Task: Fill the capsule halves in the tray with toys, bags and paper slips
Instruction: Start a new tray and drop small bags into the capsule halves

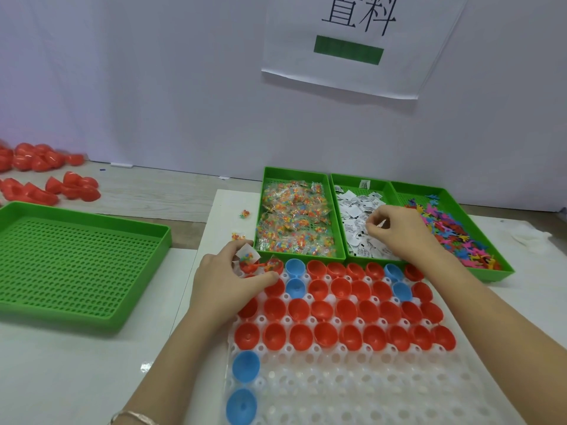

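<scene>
Capsule halves (319, 311) sit in the white tray (368, 394) on the worktop (92, 378): six blue, lots of red, some hidden under my left hand (227, 283). It pinches a bead bag (247, 257) there. My right hand (399, 228) pinches a paper slip (382, 223) in the middle of three green bins (294, 171).

The 1 view comes from a wide-angle camera worn on the person's head, facing forward and down over the table (171, 197) toward a white wall (153, 87). It sits near. The white tray (368, 391) fills the lower frame, the left hand (233, 280) and right hand (395, 228) reach in from the bottom edge, and 3 green bins (294, 171) lie just beyond.
</scene>
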